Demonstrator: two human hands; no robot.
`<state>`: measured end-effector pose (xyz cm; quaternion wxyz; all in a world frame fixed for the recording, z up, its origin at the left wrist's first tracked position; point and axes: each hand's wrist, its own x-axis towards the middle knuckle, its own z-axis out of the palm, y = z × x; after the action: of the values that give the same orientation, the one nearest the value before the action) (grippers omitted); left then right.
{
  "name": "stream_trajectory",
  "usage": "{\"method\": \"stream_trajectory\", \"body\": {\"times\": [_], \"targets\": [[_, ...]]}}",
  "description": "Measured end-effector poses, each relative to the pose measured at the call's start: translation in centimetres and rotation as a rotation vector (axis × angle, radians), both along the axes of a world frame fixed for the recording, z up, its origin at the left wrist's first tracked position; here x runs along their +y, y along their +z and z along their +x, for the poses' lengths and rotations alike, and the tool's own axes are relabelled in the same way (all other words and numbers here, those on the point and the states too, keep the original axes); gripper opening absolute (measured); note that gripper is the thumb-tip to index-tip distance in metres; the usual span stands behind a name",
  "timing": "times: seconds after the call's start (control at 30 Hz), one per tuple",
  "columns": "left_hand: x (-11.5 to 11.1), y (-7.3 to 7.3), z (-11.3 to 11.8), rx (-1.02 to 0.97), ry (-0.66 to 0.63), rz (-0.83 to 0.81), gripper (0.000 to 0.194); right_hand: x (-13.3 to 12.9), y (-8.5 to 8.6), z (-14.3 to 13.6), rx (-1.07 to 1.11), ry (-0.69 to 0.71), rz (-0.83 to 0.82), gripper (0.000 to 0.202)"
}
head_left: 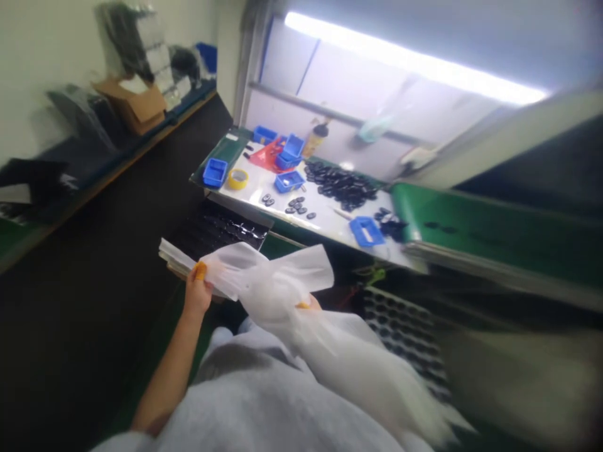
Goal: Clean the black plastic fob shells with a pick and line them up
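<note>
A large, whitish translucent plastic bag stretches across my body and trails to the lower right, bunched in the middle. My left hand, with an orange finger cover on a finger, is closed on its left end. Beside that hand juts a flat white stack, partly hidden; I cannot tell whether the hand touches it. My right hand, also with an orange finger cover, is closed on the bag's middle and mostly covered by its folds. A dark glossy tray lies just beyond the bag.
On the workbench are blue bins, yellow tape, a pile of small black parts and a spray can. A green conveyor belt runs right. An open cardboard box stands on the left shelf; a dimpled tray is low right.
</note>
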<state>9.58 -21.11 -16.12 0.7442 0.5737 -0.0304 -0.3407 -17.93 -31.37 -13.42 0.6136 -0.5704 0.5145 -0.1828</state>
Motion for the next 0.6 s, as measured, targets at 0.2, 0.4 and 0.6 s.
{"method": "stream_trajectory", "body": {"times": [0.2,0.4,0.6], "targets": [[-0.1,2.3,3.2,-0.019,0.343,0.006,0.039,1.4,2.2,-1.6,-0.065,-0.056,0.036,0.041],[0.3,6.3,7.0,-0.374,0.381,0.13,0.029,0.9,4.1,-3.7,-0.144,0.261,0.133,0.053],[1.9,9.0,9.9,-0.691,0.435,0.267,0.025,1.6,6.3,-2.1,-0.207,0.412,0.188,0.048]]}}
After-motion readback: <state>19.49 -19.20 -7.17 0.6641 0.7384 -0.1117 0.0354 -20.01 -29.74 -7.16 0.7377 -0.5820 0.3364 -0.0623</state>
